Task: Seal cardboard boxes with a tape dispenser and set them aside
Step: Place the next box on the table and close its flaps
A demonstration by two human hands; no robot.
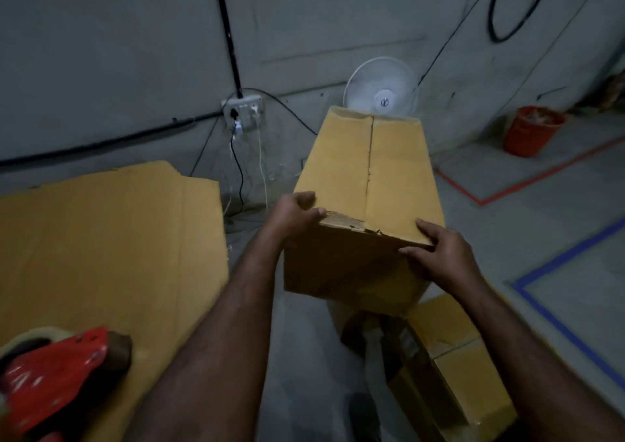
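Note:
A long brown cardboard box (pixel 389 171) is held up in front of me, its top flaps folded shut with the seam running away from me. My left hand (pixel 291 218) grips the near left top corner, fingers curled over the edge. My right hand (pixel 439 255) holds the near right corner, thumb on the front face and fingers on top. A red tape dispenser (pixel 54 374) with a tape roll lies at the bottom left on a flat sheet of cardboard (pixel 111 245).
Another cardboard box (pixel 449 357) lies on the floor below the held one. A white fan (pixel 380 88) stands behind it by the wall. A socket box (pixel 242 111) with cables is on the wall. An orange bucket (pixel 531 130) stands at the right. Red and blue tape lines mark the floor.

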